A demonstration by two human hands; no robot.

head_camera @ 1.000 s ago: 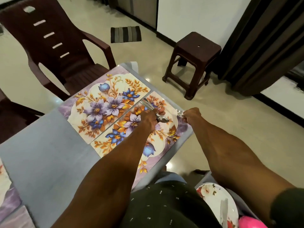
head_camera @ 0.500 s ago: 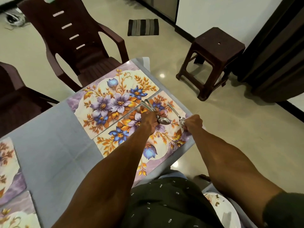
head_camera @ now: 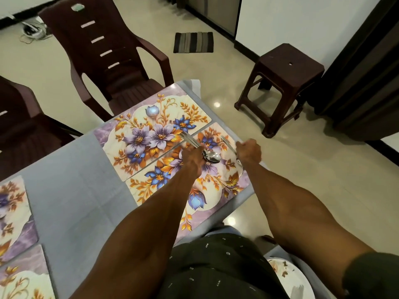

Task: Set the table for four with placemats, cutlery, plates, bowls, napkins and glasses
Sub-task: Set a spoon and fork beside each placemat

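Two floral placemats lie side by side at the table's right end: the far placemat [head_camera: 151,134] and the near placemat [head_camera: 216,190]. My left hand [head_camera: 192,157] grips a bundle of steel cutlery [head_camera: 210,156] above the near placemat, spoon bowls pointing right and fork tines to the upper left. My right hand [head_camera: 248,151] holds a single steel utensil [head_camera: 226,142] over the near placemat's right end, close to the table edge. Two more floral placemats [head_camera: 13,214] show at the left edge.
The table wears a grey cloth [head_camera: 71,190]. Two dark brown plastic chairs [head_camera: 112,61] stand along the far side and a brown stool [head_camera: 282,83] on the floor to the right. A floral plate [head_camera: 289,279] sits at the bottom right. A striped mat lies on the floor.
My right hand has shifted a little onto the near placemat's right end with its utensil. My left hand keeps the bundle in about the same spot. The view has tilted and shifted.
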